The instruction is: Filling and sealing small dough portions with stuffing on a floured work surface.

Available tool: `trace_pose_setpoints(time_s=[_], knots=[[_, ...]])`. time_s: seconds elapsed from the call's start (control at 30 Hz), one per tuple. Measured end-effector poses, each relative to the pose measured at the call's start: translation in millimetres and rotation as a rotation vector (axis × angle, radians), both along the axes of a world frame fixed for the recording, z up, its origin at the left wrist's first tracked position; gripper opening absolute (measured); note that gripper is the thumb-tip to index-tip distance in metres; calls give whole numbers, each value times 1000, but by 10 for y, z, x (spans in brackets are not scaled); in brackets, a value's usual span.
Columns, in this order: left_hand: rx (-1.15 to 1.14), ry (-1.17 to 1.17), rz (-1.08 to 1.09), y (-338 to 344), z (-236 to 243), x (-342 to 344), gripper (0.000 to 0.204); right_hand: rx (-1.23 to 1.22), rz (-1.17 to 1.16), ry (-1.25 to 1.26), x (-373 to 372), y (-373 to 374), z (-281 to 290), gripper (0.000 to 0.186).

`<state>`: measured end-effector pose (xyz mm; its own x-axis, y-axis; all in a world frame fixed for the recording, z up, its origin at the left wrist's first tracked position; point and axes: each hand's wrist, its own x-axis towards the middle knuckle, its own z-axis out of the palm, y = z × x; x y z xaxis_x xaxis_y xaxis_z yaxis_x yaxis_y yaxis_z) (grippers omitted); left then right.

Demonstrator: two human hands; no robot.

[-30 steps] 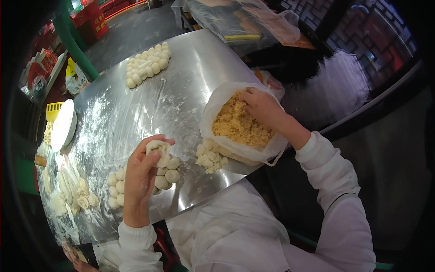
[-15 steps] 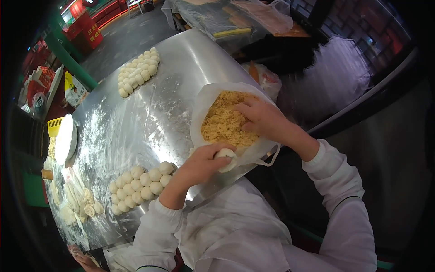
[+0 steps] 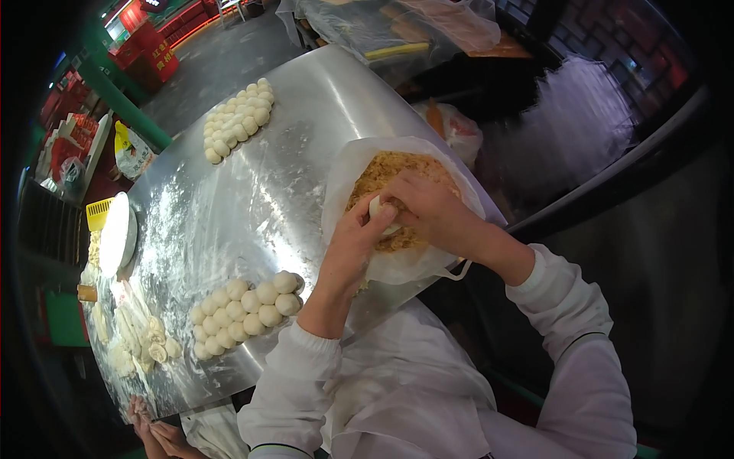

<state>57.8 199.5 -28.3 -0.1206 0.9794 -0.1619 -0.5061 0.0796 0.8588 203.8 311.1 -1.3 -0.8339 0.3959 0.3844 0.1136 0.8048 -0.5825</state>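
The left hand reaches up from the lower middle of the frame, its wrist near the worktop's near edge, its thumb and fingers curled around a small white piece of soft dough just right of centre. The right hand comes in from the right, forearm slanting up and left, back of the hand upward, fingers bent down to meet the left fingertips at the dough. Whether the right fingers pinch the dough or only press against it cannot be told. Both forearms wear white elastic-cuffed sleeves.

The dough is held over a crumbly yellow-brown filling inside an open translucent white plastic bag on the shiny steel worktop. Rows of round white dough balls lie at lower left of centre.

For writing, a red box at the upper left carries yellow characters, and a yellow-and-white plastic sack below it bears dark printing. A translucent white bag with an orange patch, right of the worktop, shows reddish marks too blurred to read. Another person's hands show at the lower left.
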Motion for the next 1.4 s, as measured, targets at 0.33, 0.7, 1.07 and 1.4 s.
trace_pose_setpoints(time_s=[0.33, 0.7, 1.07, 1.4], knots=[[-20, 76, 131, 32, 6, 21, 36, -166, -42, 33, 23, -115, 44, 43], [20, -77, 187, -109, -8, -133, 33, 220, -106, -118, 146, -30, 14, 41], [24, -92, 165, -312, 131, 90, 35, -222, -24, 250, -155, -516, -195, 47], [-44, 135, 244, -530, 48, 14, 23, -182, 32, 233, -308, -641, -21, 21]])
